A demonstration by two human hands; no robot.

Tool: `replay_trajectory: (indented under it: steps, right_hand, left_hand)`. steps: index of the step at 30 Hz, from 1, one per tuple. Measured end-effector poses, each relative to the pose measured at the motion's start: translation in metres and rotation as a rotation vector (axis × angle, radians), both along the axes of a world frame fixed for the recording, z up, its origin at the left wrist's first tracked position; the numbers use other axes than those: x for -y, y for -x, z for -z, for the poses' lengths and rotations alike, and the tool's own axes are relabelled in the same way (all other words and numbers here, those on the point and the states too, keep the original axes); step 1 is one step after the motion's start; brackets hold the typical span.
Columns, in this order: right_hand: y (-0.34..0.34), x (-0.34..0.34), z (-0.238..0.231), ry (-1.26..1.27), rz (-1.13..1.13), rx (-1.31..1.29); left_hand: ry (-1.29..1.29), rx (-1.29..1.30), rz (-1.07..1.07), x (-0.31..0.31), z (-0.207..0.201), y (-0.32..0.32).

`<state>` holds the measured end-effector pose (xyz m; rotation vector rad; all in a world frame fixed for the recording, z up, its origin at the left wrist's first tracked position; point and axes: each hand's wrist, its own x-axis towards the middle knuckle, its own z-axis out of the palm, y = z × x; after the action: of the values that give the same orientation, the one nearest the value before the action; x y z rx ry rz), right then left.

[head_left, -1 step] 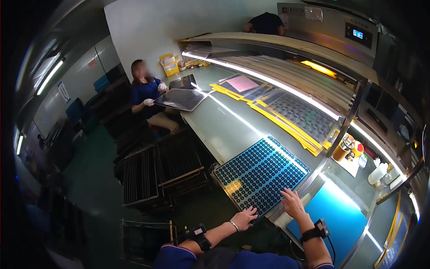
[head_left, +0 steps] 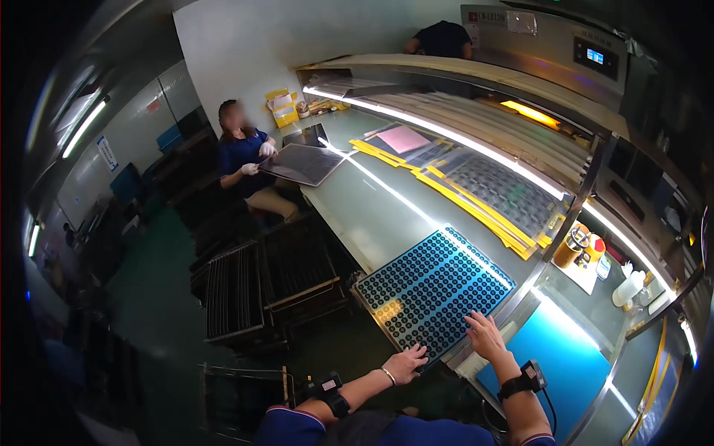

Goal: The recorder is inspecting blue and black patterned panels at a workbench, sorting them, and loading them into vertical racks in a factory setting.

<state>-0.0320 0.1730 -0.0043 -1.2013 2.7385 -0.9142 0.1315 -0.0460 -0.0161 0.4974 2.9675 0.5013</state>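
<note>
Two bare hands are laid on the near end of a flat blue perforated tray (head_left: 435, 293) that rests on the long pale grey counter (head_left: 372, 215), its near corner overhanging the counter's edge. The left hand (head_left: 405, 364) is spread with fingers apart at the tray's near corner, nothing clamped; the right hand (head_left: 485, 336) is pressed flat, fingers splayed, on the tray's near right edge. Rows of small dark round pieces are seated in the tray's holes, though each is too small to be told apart. A slip off the overhanging corner is judged the likeliest fault, caused by an uneven push, with the pieces spilled toward the dark slotted racks (head_left: 268, 286) below. Further up the counter, yellow-framed mesh panels (head_left: 498, 193) are laid, and a dark tray (head_left: 301, 163) is held by a seated co-worker
</note>
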Motion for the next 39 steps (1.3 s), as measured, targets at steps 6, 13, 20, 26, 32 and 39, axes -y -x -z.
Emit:
replay_trajectory:
  steps: [6, 13, 20, 26, 32, 39]
  right_hand:
    - [0.006, -0.011, 0.039, -0.088, -0.082, 0.013]
    - [0.011, -0.006, 0.024, -0.087, -0.144, -0.048]
    - [0.013, -0.01, 0.024, -0.162, -0.188, -0.087]
    - [0.009, -0.005, 0.004, -0.222, -0.242, -0.084]
    - [0.018, 0.005, 0.034, -0.264, -0.041, -0.239]
    - [0.094, 0.07, -0.081, 0.137, -0.047, -0.205]
  left_hand:
    - [-0.009, 0.017, 0.053, -0.006, 0.014, -0.014]
    - [-0.086, -0.174, 0.047, 0.0, 0.014, -0.02]
    - [-0.103, -0.312, 0.038, 0.001, 0.03, -0.016]
    - [-0.411, -0.426, -0.297, 0.0, 0.006, -0.007]
    - [-0.143, -0.807, -0.222, -0.019, -0.062, 0.025]
    - [0.158, -0.045, -0.444, -0.031, 0.021, 0.08]
